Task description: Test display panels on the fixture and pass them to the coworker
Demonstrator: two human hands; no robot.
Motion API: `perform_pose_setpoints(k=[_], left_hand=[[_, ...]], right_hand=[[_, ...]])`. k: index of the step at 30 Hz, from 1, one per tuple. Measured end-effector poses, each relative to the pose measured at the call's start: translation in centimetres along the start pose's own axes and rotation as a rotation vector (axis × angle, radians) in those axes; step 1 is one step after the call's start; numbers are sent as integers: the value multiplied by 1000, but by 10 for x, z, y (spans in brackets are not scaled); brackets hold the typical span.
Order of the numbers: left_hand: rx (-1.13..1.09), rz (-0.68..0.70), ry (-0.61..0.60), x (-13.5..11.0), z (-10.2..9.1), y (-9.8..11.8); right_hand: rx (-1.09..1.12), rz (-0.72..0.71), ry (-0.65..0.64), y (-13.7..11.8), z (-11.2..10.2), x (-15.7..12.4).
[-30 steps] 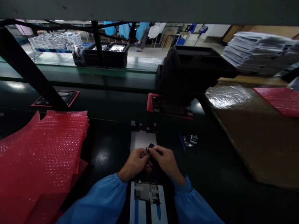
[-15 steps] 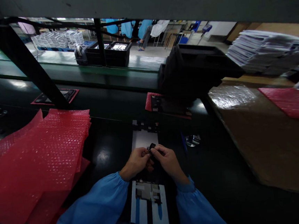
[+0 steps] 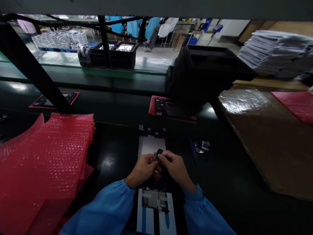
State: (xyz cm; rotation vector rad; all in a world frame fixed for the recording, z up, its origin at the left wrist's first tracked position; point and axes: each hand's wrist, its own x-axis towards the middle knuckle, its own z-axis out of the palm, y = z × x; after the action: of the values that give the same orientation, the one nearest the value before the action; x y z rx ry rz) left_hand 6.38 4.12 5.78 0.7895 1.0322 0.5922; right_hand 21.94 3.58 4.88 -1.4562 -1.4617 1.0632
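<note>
Between the fingertips of both hands is a small black part, too small to name. My left hand pinches its left side, and my right hand pinches it from the right. Just beyond my fingers a flat tablet-like panel with a silver-grey face and black far end lies on the dark bench, its near end partly covered by my hands. Closer to my body lies an opened tablet assembly with pale battery-like slabs, blue strips and a circuit board at its far end.
Red bubble-wrap sheets are piled at left. A shiny round metal object sits to the right beside a blue stick-like thing. Black trays stand stacked behind, near a brown board. A dark post slants down at left.
The two panels on red wrap at the back have slid slightly left. Both hands stay in place on the small black part, with hardly any finger movement.
</note>
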Motion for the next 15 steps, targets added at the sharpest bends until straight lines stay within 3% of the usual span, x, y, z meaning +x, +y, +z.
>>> perform_pose_setpoints(k=[15], left_hand=[[-11, -8, 14, 1, 1, -1]], right_hand=[[-38, -39, 8, 1, 1, 0]])
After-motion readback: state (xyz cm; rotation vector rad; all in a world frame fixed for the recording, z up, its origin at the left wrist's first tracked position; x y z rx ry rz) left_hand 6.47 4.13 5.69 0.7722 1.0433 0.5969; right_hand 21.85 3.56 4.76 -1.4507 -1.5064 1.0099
